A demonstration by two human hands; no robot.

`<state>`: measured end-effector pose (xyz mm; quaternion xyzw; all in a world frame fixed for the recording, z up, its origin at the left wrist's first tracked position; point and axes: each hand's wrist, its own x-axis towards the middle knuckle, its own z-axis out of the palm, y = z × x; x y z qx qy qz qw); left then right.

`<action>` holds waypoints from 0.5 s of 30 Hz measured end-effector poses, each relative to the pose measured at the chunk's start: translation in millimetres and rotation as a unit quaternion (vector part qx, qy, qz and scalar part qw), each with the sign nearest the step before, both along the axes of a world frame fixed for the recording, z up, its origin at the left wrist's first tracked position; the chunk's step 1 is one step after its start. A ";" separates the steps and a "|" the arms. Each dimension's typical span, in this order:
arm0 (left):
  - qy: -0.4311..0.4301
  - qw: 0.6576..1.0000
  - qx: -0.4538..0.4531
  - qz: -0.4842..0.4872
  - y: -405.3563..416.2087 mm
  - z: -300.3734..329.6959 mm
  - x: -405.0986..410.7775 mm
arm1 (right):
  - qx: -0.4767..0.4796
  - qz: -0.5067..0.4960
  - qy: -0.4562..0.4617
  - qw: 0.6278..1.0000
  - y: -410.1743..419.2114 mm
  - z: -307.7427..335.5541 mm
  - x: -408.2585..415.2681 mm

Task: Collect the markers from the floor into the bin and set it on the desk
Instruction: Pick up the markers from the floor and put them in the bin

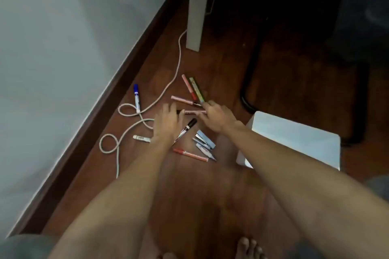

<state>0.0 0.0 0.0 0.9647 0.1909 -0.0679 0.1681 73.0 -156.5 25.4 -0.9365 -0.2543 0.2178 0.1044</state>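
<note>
The right hand (214, 116) is lowered over the scattered markers, its fingertips closing on a pink marker (194, 112) lying flat on the floor (200, 195); whether it is actually pinched cannot be told through the blur. The left hand (167, 124) is spread, palm down, just beside a black-capped marker (186, 130). The white bin (294, 139), smooth and boxy, stands on the floor just right of the right hand. Slim round barrels are likely to roll on the glossy wooden boards if nudged. A blue-capped marker (136, 101) lies across a looped white cable (134, 124), left of the bin, and could be snagged or missed. The white desk leg (197, 6) stands beyond.
</note>
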 end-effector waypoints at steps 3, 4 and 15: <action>0.013 0.999 -0.032 -0.023 -7.0 -25.2 1.3 | -0.014 -0.021 0.039 0.999 -4.9 -27.6 -5.6; 0.033 0.998 -0.037 -0.027 -10.0 -29.5 -0.4 | -0.023 -0.026 0.064 0.997 -7.3 -33.1 -11.9; 0.094 0.988 -0.122 0.029 -24.5 -83.4 -10.2 | 0.037 -0.094 0.092 0.991 -14.4 -90.0 -43.2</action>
